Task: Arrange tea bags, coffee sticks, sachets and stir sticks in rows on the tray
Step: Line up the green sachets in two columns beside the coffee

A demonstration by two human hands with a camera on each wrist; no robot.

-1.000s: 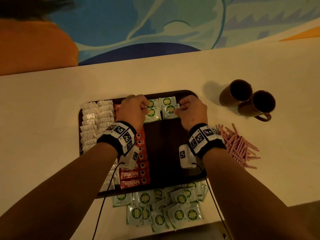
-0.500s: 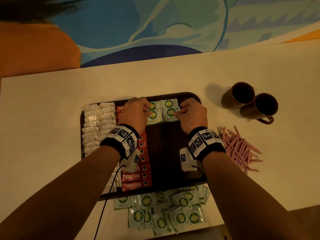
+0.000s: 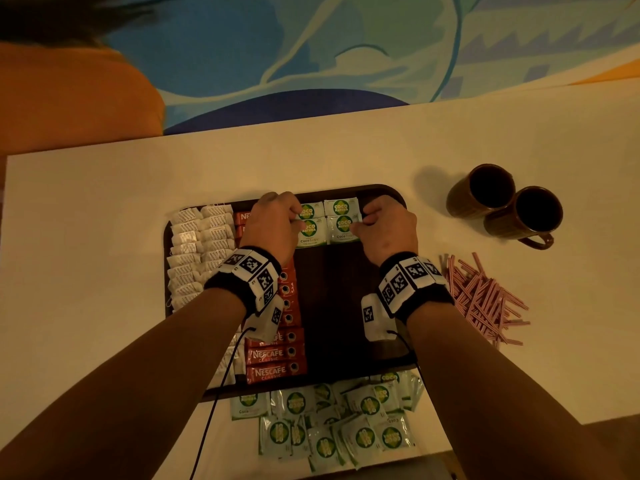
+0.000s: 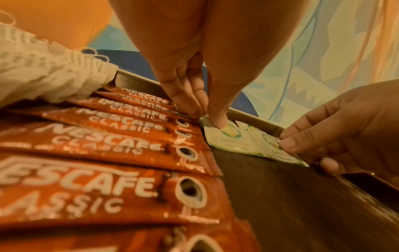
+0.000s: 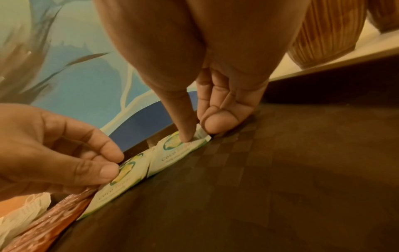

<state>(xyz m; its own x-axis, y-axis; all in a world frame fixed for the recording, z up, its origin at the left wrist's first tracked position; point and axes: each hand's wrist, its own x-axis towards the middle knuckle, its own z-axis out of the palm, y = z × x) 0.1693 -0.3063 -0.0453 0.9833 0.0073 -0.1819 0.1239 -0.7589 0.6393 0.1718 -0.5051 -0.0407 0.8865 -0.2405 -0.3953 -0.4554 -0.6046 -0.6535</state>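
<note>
A dark brown tray (image 3: 332,306) holds white tea bags (image 3: 201,244) along its left side and a column of red coffee sticks (image 3: 273,355) beside them. Several green-and-white sugar sachets (image 3: 341,209) lie at the tray's far edge. My left hand (image 3: 296,218) pinches the left edge of the near-left sachet (image 4: 231,139), thumb on top. My right hand (image 3: 363,223) pinches the right edge of the near-right sachet (image 5: 179,151). Both sachets lie flat on the tray, side by side.
A loose heap of sachets (image 3: 332,424) lies on the table just in front of the tray. Pink stir sticks (image 3: 481,299) are piled to the tray's right. Two brown mugs (image 3: 481,190) stand at the back right. The tray's middle and right part is bare.
Both hands stay at the two near sachets with only slight shifts of the fingers. The head view has tilted a little.
</note>
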